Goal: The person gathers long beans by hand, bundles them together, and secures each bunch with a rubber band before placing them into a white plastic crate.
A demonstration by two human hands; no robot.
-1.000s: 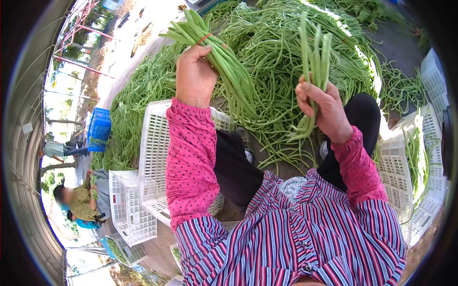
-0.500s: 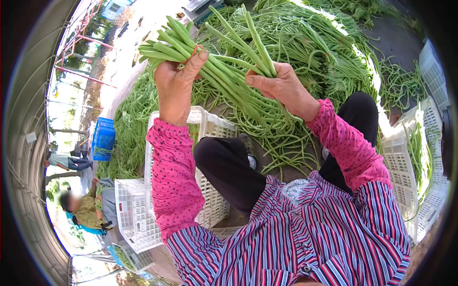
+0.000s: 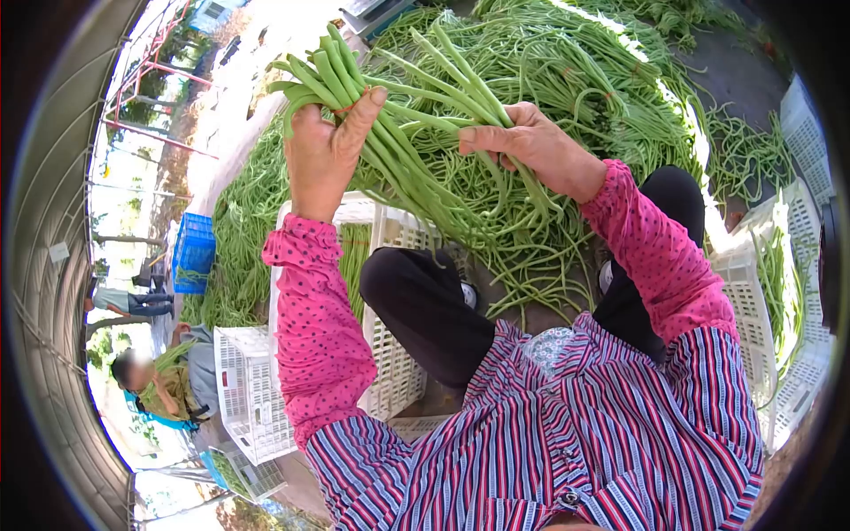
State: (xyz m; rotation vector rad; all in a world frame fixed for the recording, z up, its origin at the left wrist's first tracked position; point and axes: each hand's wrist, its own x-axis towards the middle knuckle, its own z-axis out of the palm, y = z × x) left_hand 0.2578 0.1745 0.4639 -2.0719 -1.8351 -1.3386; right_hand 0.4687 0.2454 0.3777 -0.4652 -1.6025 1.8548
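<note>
My left hand (image 3: 326,150) is wrapped round the upper end of a bundle of long green beans (image 3: 398,164). A thin red band (image 3: 356,99) circles the bundle near my left thumb. My right hand (image 3: 531,150) pinches a few loose long beans (image 3: 460,75), thumb on top, their ends pointing up and left. The free tails of the bundle hang down toward my knees. Behind both hands lies a large heap of long beans (image 3: 549,62), some tied with red bands.
White plastic crates stand by my left leg (image 3: 403,354) and further left (image 3: 243,389). Another crate with beans (image 3: 739,292) is at my right. A blue crate (image 3: 193,252) sits at the left. Another person (image 3: 173,385) sits beyond, holding beans; one more person (image 3: 128,301) is further off.
Both hands keep their beans. The bundle in my left hand has turned more upright, and my right hand has shifted slightly right. The seated person has raised some beans.
</note>
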